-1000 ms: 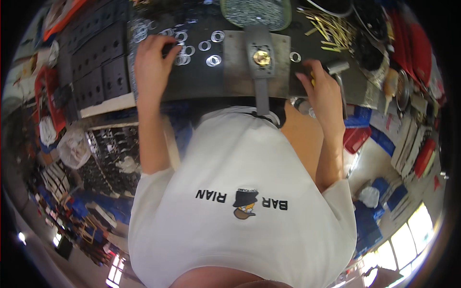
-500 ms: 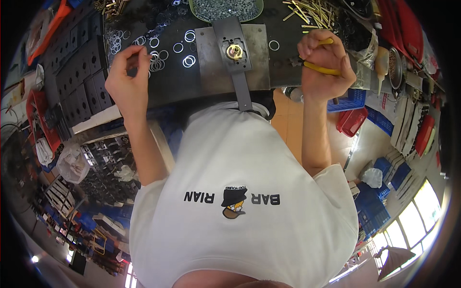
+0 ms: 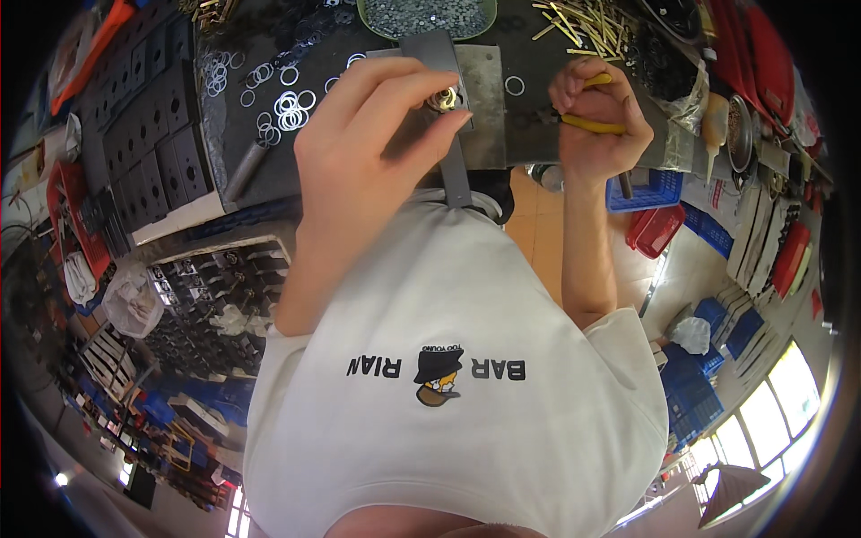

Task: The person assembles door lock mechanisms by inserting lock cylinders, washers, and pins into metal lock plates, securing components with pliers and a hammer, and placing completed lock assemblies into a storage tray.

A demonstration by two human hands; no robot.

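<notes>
My left hand (image 3: 359, 134) is over a dark metal lock plate (image 3: 430, 49). Its thumb and forefinger are curved and apart, one on each side of a round brass fitting (image 3: 443, 99) set in the plate. Contact between fingertips and fitting cannot be made out. The long plate lies on a flat steel block (image 3: 486, 108), and its narrow end points toward me. To the right, my right hand (image 3: 596, 125) is closed round yellow-handled pliers (image 3: 592, 124). Their dark jaws point left, away from the plate, and are partly hidden.
Loose metal rings (image 3: 291, 109) lie left of the block, and one ring (image 3: 514, 85) to its right. At the back stand a green bowl (image 3: 495, 18) of small metal parts and a pile of brass strips (image 3: 583, 27). Dark plates (image 3: 166, 143) line the left side.
My left hand has moved right, from beside the loose rings to the brass fitting. Its thumb and forefinger are wider apart. My right hand with the pliers has shifted only slightly.
</notes>
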